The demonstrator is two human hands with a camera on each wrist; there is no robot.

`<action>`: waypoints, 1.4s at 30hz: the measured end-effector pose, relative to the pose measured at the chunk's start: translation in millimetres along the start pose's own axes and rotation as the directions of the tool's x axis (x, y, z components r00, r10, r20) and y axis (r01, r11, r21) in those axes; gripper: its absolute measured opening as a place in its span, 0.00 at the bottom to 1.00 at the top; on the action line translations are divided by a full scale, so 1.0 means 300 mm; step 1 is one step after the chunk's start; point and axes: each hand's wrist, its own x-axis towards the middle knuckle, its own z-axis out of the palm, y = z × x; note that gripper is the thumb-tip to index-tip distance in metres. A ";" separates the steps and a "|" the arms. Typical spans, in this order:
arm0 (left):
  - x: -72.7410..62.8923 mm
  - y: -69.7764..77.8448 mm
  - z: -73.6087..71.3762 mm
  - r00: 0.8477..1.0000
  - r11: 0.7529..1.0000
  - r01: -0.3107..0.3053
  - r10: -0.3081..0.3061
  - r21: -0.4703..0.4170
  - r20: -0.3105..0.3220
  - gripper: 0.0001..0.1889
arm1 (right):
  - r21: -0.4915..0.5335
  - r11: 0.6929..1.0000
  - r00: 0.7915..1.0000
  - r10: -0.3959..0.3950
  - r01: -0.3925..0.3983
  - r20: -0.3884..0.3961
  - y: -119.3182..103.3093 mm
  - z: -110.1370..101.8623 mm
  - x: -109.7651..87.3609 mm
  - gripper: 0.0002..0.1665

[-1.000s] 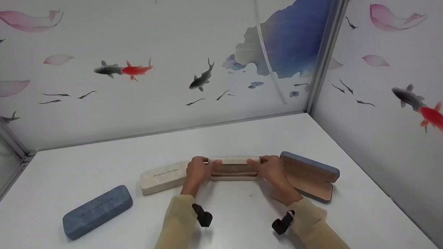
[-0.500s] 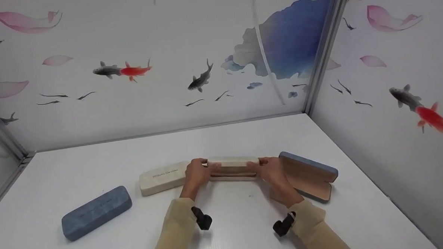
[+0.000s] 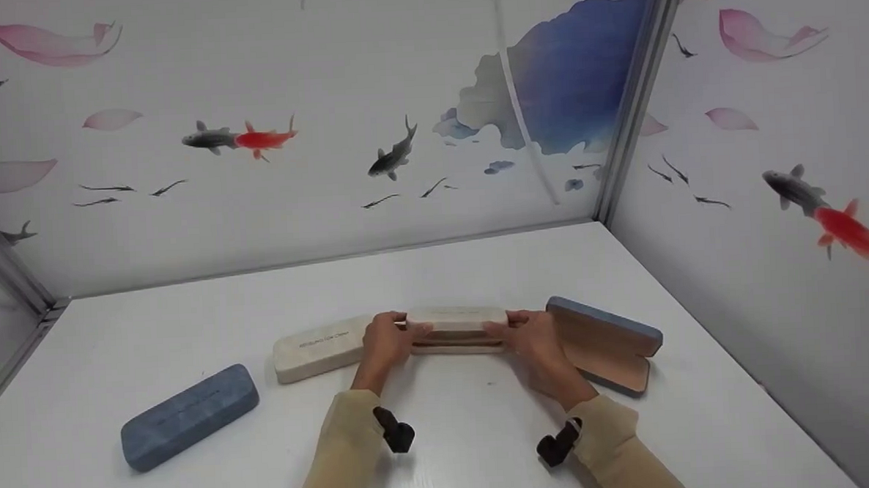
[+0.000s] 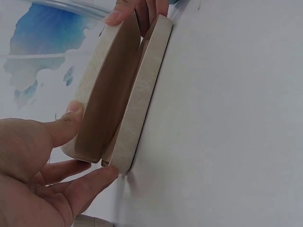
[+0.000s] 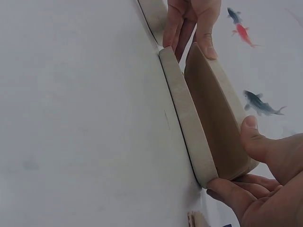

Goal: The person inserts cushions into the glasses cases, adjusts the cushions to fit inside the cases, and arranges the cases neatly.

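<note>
As the left hand [image 3: 386,347] and right hand [image 3: 540,343] grip the ends of the gaping cream case [image 4: 142,94], a snapping lid [image 3: 458,319] could nip fingers [image 5: 231,191] clasping beside the gap.

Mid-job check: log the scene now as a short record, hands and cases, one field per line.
Left hand: grips left end of the cream case
Right hand: grips its right end
Lid: partly raised, not shut
Opening: faces the person, brown lining visible
Left side: closed cream-coloured case; farther left, closed blue case
Right side: open blue-shelled case, brown inside
Surface: white table
</note>
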 end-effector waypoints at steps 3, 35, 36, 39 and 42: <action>0.001 -0.002 -0.001 1.000 1.000 -0.007 0.008 -0.002 0.008 0.32 | 0.029 1.000 1.000 -0.001 0.001 0.002 0.001 0.001 -0.003 0.40; 0.014 0.006 -0.003 0.999 0.999 0.021 -0.022 0.040 0.030 0.30 | 0.053 0.999 1.000 -0.011 0.012 -0.024 0.011 0.014 -0.018 0.31; 0.014 0.005 -0.002 0.999 0.999 0.023 -0.024 0.040 0.028 0.30 | 0.052 0.999 1.000 -0.009 0.010 -0.024 0.011 0.014 -0.017 0.31; 0.014 0.006 0.000 0.999 0.999 0.029 -0.030 0.040 0.024 0.30 | 0.049 0.999 1.000 -0.007 0.008 -0.020 0.012 0.014 -0.017 0.31; 0.012 0.010 0.000 0.999 0.999 0.037 -0.037 0.039 0.020 0.30 | 0.040 0.999 1.000 -0.009 0.009 -0.019 0.011 0.011 -0.020 0.32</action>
